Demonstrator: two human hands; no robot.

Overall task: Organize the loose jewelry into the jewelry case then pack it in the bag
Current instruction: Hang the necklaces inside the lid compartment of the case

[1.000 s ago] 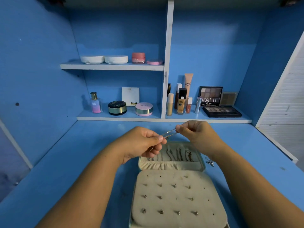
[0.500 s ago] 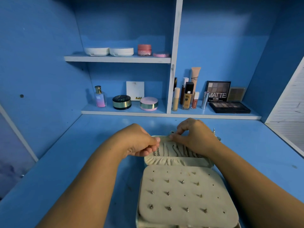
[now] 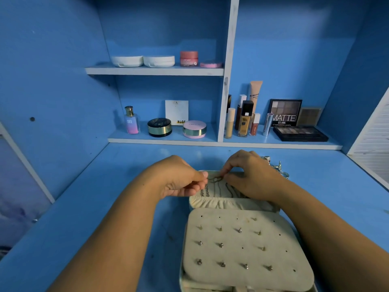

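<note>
At centre frame the left hand [image 3: 181, 180] and right hand [image 3: 250, 178] each pinch one end of a thin chain [image 3: 215, 179], held just over the upper half of the open cream jewelry case [image 3: 235, 256] lying lower centre. Loose silver jewelry [image 3: 277, 167] sits just right of the right hand.

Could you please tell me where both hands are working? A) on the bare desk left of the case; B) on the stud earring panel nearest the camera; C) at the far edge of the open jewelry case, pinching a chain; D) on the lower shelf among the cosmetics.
C: the left hand and the right hand both pinch a chain at the far edge of the jewelry case.
</note>
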